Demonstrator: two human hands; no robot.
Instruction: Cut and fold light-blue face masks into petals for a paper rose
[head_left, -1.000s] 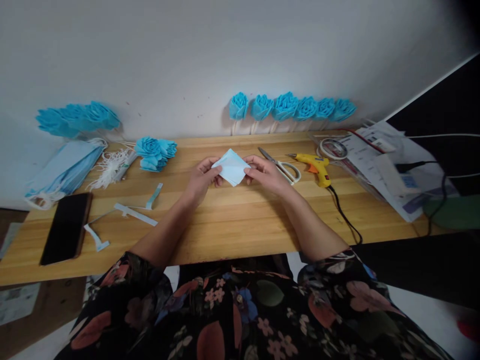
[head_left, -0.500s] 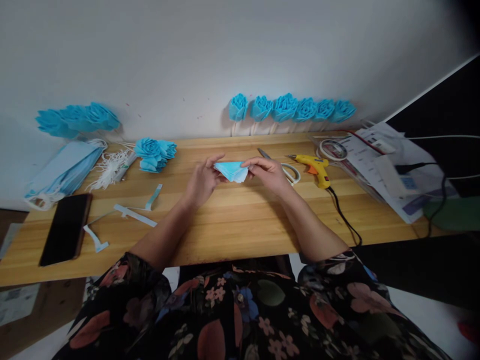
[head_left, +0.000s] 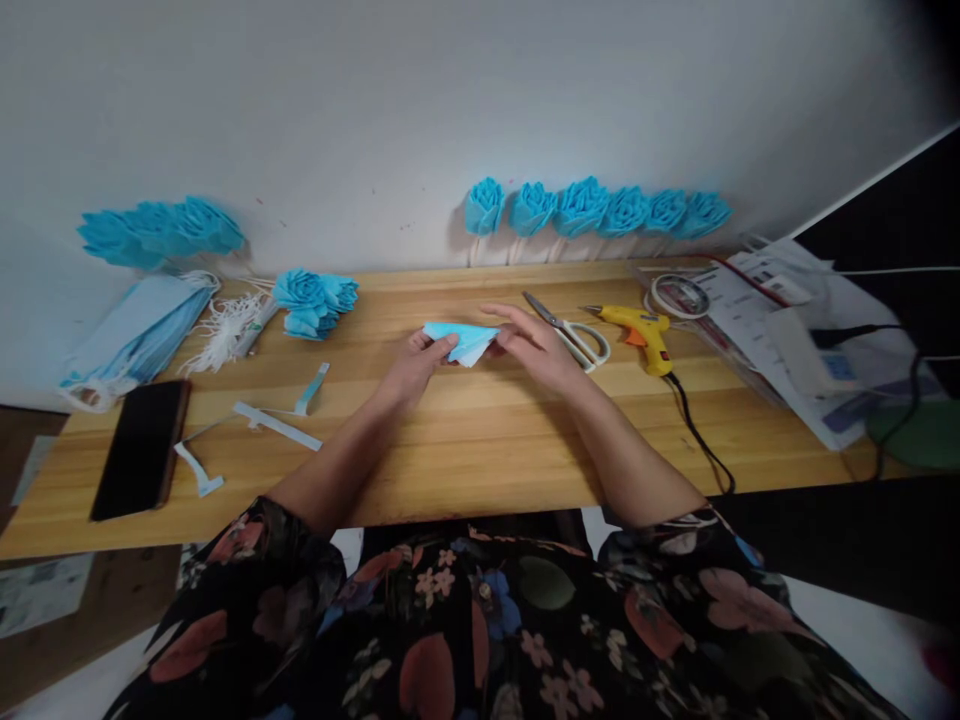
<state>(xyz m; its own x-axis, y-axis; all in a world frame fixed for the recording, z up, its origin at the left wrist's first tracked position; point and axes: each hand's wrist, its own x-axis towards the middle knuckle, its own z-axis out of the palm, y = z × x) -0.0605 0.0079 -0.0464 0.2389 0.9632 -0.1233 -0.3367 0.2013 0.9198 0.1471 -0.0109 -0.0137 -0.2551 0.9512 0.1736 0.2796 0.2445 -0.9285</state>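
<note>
A folded piece of blue and white mask fabric [head_left: 466, 343] is held up above the middle of the table, its pale layered edge hanging lowest. My left hand [head_left: 418, 365] grips its left end, thumb pressed flat on the front and the other fingers behind. At the right corner, my right hand [head_left: 536, 348] holds the fabric between thumb and fingers, with the index finger raised and pointing left. Part of that grip is hidden behind the hand. Scissors with white handles [head_left: 589, 343] lie just beyond my right hand, their blades pointing to the back left.
A yellow glue gun [head_left: 649, 335] with a black cord lies right of the scissors. Blue fabric flowers [head_left: 581, 208] lean on the wall; more flowers [head_left: 311, 300] lie left. Face masks [head_left: 142, 325], white ear loops [head_left: 229, 328], cut strips [head_left: 277, 425], a phone [head_left: 141, 450] and papers [head_left: 787, 350] surround the work.
My left thumb has moved onto the front of the fabric, and the left fingers have closed behind it. My right index finger has lifted off the fabric. The view has shifted slightly.
</note>
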